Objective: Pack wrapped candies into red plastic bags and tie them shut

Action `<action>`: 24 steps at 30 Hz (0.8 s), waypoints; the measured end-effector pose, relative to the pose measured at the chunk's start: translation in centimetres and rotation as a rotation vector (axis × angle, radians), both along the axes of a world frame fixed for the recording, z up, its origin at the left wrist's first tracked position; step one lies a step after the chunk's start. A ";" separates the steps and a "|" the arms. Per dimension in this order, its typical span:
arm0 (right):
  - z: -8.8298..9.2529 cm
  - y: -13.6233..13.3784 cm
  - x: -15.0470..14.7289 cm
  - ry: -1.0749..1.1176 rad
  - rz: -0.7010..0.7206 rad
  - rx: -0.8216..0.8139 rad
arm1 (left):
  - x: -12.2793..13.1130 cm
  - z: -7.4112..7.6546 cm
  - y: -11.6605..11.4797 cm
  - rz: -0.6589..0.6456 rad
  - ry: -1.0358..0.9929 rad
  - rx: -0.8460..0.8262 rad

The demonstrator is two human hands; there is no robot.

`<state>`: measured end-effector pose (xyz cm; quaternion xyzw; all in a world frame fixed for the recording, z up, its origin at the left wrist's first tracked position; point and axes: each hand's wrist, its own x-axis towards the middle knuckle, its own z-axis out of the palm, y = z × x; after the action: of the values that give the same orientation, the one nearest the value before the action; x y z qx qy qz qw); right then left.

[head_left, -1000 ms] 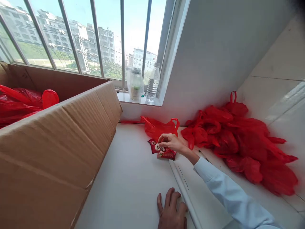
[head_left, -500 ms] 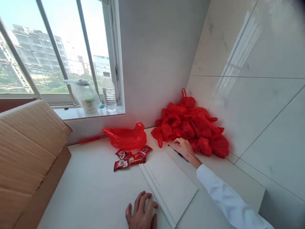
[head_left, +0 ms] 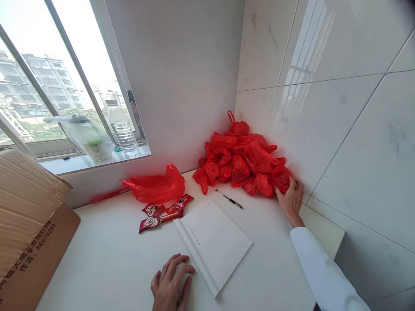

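My right hand (head_left: 291, 199) is at the right end of a heap of knotted red plastic bags (head_left: 240, 164), its thumb and fingers round the outermost red plastic bag (head_left: 280, 177). What that bag contains cannot be made out. Palm down on the white table, my left hand (head_left: 171, 283) lies open with bent, spread fingers and holds nothing. Just right of it is an open notebook (head_left: 215, 242) with small writing on the page. A black pen (head_left: 228, 199) lies between the notebook and the heap.
Several red snack packets (head_left: 165, 214) lie before a loose red bag (head_left: 155, 188) by the wall. A cardboard box (head_left: 42, 250) stands at the left. On the windowsill are a water bottle (head_left: 122, 129) and a bagged cup (head_left: 94, 144). Tiled wall (head_left: 324, 125) bounds the right side.
My right hand has moved right, from above the pen to the bag at the heap's right end, and closed round it. My left hand stays on the table. The view has turned right.
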<state>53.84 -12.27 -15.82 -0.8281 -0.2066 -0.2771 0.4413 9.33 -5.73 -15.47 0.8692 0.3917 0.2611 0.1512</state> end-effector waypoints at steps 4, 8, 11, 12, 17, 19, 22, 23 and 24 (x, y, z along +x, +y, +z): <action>-0.7 0.1 0.8 0.061 0.051 -0.037 | -0.2 0.8 0.2 -0.043 0.031 -0.146; -0.3 -0.5 1.4 0.073 -0.044 0.075 | -0.2 1.4 0.3 -0.050 0.001 -0.191; 0.4 -1.2 1.1 0.039 -0.128 0.215 | -0.1 1.6 0.2 -0.075 -0.045 -0.181; 0.7 -1.6 0.8 0.023 -0.146 0.264 | 0.0 1.6 0.0 -0.081 -0.065 -0.175; 2.3 -4.2 -2.3 -0.067 -0.158 0.483 | -0.2 1.4 -1.0 -0.010 -0.153 -0.145; 3.4 -5.1 -3.9 -0.113 -0.122 0.554 | -0.3 1.3 -1.4 0.018 -0.161 -0.127; 5.7 -6.2 -6.6 -0.232 0.024 0.682 | -0.1 1.3 -1.9 0.025 -0.163 -0.110; 6.5 -6.4 -7.5 -0.258 0.089 0.710 | 0.0 1.3 -2.0 0.023 -0.168 -0.110; 7.4 -6.5 -8.5 -0.264 0.155 0.718 | 0.0 1.4 -2.0 0.021 -0.178 -0.113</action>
<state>45.34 -18.80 -8.45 -0.5602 -0.2135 -0.4018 0.6922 9.35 -7.70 -14.09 0.8285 0.4000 0.3162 0.2315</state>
